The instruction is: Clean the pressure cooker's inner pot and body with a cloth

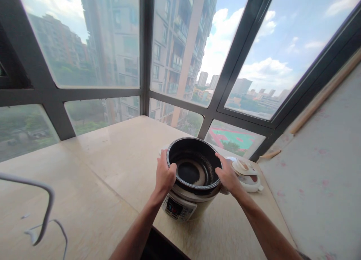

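Observation:
A black inner pot (pixel 197 158) sits at the top of a white electric pressure cooker (pixel 201 207), its rim standing above the cooker's body. Inside, the pot shows a dark round bottom with a pale ring and some specks on its wall. My left hand (pixel 166 174) grips the rim on the left, thumb over the edge. On the opposite side, my right hand (pixel 228 174) holds the rim the same way. The cooker's front panel (pixel 174 207), with a dark display, faces left toward me. Whether the pot is fully seated cannot be seen.
Right behind my right hand lies the white cooker lid (pixel 248 177) on the pale stone ledge (pixel 113 158). A grey-white cord (pixel 49 194) loops at the left. Windows with dark frames (pixel 145 64) border the ledge, and a papered wall (pixel 324 169) stands at right.

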`<state>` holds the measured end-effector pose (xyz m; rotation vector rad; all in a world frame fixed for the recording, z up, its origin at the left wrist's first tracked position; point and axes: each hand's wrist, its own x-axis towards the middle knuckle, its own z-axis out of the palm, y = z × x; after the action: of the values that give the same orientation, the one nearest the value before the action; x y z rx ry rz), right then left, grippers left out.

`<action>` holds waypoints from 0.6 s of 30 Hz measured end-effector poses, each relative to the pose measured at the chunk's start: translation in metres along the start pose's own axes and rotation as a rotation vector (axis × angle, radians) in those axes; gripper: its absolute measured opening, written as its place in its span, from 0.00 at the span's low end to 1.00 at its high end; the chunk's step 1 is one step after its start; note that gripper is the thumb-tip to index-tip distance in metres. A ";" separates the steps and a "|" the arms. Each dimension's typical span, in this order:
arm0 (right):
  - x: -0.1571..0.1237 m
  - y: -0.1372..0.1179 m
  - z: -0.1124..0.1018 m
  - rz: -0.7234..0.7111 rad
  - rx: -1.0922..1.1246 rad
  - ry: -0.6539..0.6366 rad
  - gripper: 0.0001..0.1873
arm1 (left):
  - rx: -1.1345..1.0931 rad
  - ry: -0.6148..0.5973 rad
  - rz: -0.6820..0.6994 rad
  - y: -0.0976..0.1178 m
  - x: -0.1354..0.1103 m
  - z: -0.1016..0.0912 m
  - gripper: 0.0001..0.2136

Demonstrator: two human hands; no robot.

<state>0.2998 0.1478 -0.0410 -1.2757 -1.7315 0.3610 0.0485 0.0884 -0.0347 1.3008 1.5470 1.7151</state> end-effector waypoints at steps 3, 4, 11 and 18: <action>-0.003 0.009 0.002 -0.084 -0.076 -0.029 0.38 | 0.067 0.012 -0.026 -0.004 -0.002 0.003 0.33; -0.004 0.010 0.003 -0.091 -0.116 -0.048 0.39 | 0.082 0.009 -0.033 -0.005 -0.002 0.003 0.34; -0.007 0.013 0.006 -0.068 -0.317 -0.170 0.39 | 0.066 0.027 -0.053 -0.010 -0.006 0.003 0.34; -0.003 0.026 -0.002 -0.173 -0.328 -0.242 0.37 | 0.043 0.029 -0.037 -0.016 -0.007 0.004 0.34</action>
<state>0.3172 0.1552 -0.0595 -1.3393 -2.1582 0.1357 0.0508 0.0882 -0.0526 1.2659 1.6227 1.6935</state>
